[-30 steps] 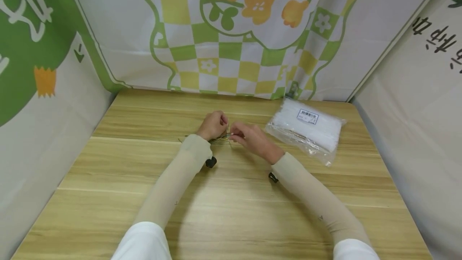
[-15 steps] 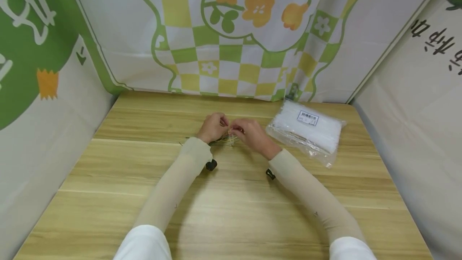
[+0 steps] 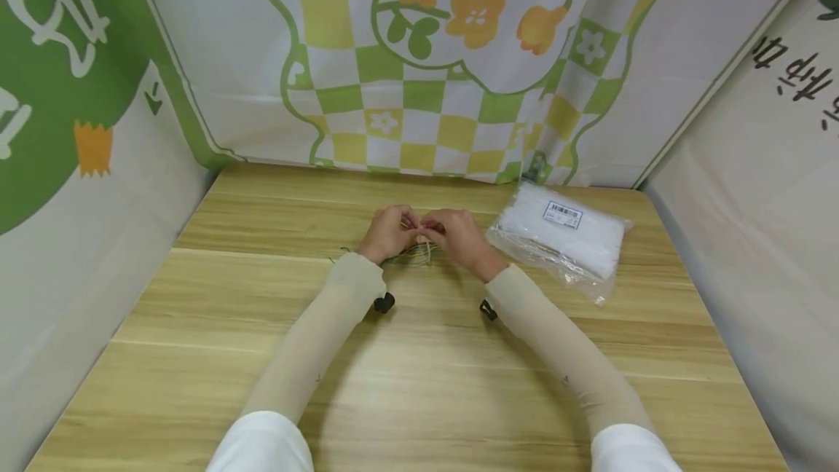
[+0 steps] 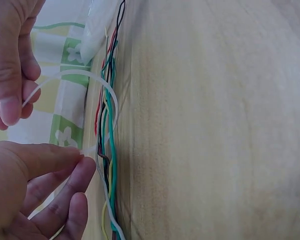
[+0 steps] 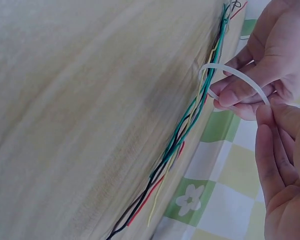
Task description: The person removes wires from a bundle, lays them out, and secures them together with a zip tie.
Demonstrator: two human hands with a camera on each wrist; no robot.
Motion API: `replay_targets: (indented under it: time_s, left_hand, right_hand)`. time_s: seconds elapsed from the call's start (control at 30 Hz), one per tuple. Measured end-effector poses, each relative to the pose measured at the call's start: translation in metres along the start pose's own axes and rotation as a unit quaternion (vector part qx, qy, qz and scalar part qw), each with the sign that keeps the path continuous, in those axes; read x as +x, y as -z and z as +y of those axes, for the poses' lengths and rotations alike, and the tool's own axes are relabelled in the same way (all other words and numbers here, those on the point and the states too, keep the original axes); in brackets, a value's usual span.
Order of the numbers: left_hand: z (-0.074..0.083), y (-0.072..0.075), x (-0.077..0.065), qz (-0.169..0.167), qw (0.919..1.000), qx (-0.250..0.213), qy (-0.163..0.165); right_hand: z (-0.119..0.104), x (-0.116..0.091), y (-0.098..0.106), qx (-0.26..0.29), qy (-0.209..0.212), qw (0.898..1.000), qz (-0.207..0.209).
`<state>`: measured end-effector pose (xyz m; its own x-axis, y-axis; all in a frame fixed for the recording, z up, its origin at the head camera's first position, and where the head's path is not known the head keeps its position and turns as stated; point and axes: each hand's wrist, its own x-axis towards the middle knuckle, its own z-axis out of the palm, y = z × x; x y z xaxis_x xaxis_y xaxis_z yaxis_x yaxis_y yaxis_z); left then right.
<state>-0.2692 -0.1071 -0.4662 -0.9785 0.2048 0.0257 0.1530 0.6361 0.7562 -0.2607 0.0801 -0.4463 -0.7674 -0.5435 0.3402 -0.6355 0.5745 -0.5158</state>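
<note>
A bundle of thin coloured wires [image 4: 110, 145], green, black, red, yellow and grey, lies along the tabletop beneath both hands. A white cable tie [image 5: 237, 74] curves in a loop around the bundle. My left hand [image 3: 388, 233] pinches one end of the tie between thumb and finger, close to the wires. With thumb and fingertips, my right hand [image 3: 460, 240] pinches the tie's other end, as the right wrist view shows. Both hands almost meet in the head view. The tie's end parts are hidden between the fingers.
A clear plastic bag of white cable ties [image 3: 560, 228] with a label lies to the right of my hands. The wooden table [image 3: 419, 384] ends at a patterned curtain [image 3: 426, 130] behind, with printed cloth walls on both sides.
My right hand has moved a little up and away from me, drawing close to the left fingertips. The white tie now shows as a loop below the hands. My left hand has hardly moved.
</note>
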Motion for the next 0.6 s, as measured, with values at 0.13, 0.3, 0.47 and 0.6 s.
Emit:
replay_targets:
  time_s: [0.13,0.3,0.47,0.6]
  left_hand:
    - [-0.0016,-0.0002,-0.0019,0.008,0.9998,-0.006,-0.016]
    - [-0.0037,-0.0020,-0.0026,0.014,0.9992,-0.012,-0.036]
    - [-0.0039,-0.0029,-0.0024,0.018,0.9988,-0.001,-0.045]
    - [-0.0035,-0.0037,-0.0030,0.021,0.9988,0.003,-0.044]
  right_hand:
    - [0.0012,0.0023,-0.0019,-0.005,0.000,1.000,0.003]
    - [0.0015,0.0038,-0.0031,-0.011,-0.001,1.000,0.000]
    - [0.0013,0.0056,-0.0037,-0.011,-0.008,1.000,-0.007]
    - [0.0021,0.0062,-0.0044,-0.010,-0.004,1.000,-0.003]
